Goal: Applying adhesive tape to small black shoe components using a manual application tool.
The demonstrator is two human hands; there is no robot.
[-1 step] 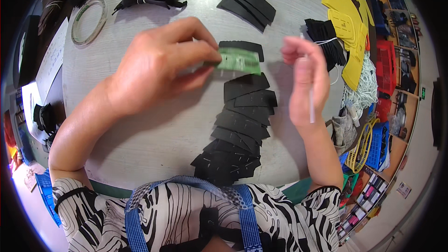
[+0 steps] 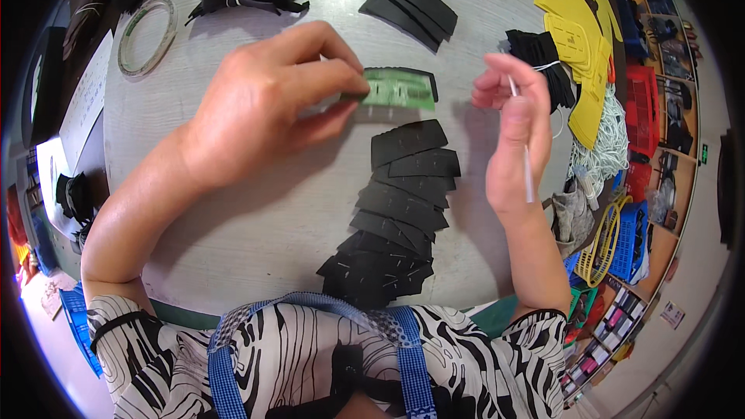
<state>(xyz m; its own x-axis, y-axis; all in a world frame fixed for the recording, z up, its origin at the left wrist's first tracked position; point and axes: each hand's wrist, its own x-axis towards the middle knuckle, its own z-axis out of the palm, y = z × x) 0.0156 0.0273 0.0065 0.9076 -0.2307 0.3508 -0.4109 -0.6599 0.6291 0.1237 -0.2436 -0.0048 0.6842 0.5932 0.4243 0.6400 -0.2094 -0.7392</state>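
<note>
The thumb and fingers of the left hand [image 2: 252, 105] pinch the left end of a green template [image 2: 405, 95], which covers most of a black piece [image 2: 435, 85] mid-table. To the right, the right hand [image 2: 514, 136] loosely curls, a thin white stick [image 2: 529, 178] held against its thumb. Nearer lies an overlapping row of black pieces [image 2: 400, 206]; far right, yellow sheets [image 2: 569, 43]; far left, a tape ring [image 2: 124, 50].

tape ring [image 2: 172, 23], tbl L | yel. pcs [image 2: 571, 41], R | wht cord [image 2: 605, 149] (bit tangled) | blu bskt [image 2: 625, 250]
</note>
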